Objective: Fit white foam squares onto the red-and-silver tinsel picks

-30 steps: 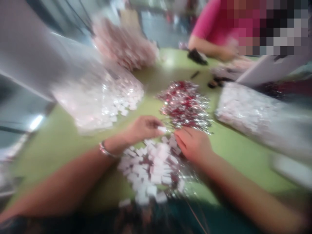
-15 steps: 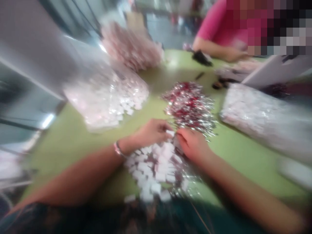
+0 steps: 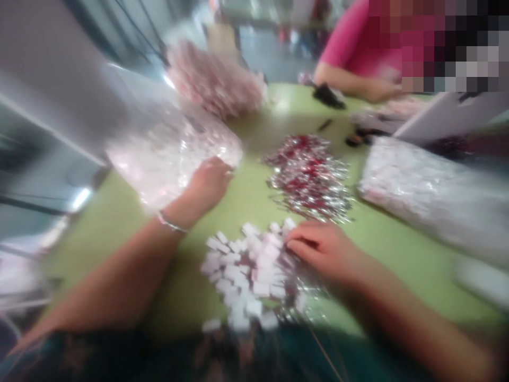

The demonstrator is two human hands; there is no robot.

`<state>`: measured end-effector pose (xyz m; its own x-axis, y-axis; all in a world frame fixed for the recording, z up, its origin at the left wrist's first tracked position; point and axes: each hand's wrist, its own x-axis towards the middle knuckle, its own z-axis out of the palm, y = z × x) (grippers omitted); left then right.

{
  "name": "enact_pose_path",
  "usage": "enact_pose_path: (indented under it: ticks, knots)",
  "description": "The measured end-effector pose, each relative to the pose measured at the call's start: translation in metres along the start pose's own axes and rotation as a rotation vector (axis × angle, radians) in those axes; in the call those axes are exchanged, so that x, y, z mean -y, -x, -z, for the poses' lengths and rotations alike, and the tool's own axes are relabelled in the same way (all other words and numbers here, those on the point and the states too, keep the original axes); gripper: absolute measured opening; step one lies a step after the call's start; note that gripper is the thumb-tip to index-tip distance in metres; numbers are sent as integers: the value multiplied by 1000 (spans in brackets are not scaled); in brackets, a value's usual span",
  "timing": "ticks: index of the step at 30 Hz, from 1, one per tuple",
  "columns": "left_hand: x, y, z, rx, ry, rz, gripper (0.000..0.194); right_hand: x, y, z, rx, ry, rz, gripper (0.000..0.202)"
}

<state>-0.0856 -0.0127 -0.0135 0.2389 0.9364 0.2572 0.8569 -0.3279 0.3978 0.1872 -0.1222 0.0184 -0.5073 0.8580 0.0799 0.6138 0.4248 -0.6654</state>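
Observation:
My left hand (image 3: 209, 185) is over the front right part of a clear bag of small white pieces (image 3: 159, 154); its fingers are bent together, and what they hold, if anything, is hidden. My right hand (image 3: 318, 244) is pinched at the upper right edge of a loose pile of white pieces (image 3: 262, 265); whether the white piece at its fingertips is gripped is too blurred to tell. Just beyond the right hand lies a heap of shiny silver and red items (image 3: 310, 178).
A plump clear bag (image 3: 421, 196) lies at the right. Pink bundled material (image 3: 214, 79) is at the back left. Black objects (image 3: 329, 96) rest near the far edge. Across the green table (image 3: 131, 228) sits a person in a pink top (image 3: 345, 42). Grey panels stand on both sides.
My left hand has moved away from my right hand, left and forward to the clear bag. My right hand has shifted slightly down and stays by the white pile.

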Motion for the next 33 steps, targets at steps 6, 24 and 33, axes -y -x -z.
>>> enact_pose_path:
  ticks: [6,24,33]
  knots:
    - [18,-4,-12,101,-206,-14,28,-42,-6,11,-293,226,-219,16]
    - [11,-2,-6,43,-195,-26,41,-53,-20,-13,-274,705,-11,28]
    - [-34,17,-15,220,900,385,38,-33,-11,-9,-375,335,-81,14]
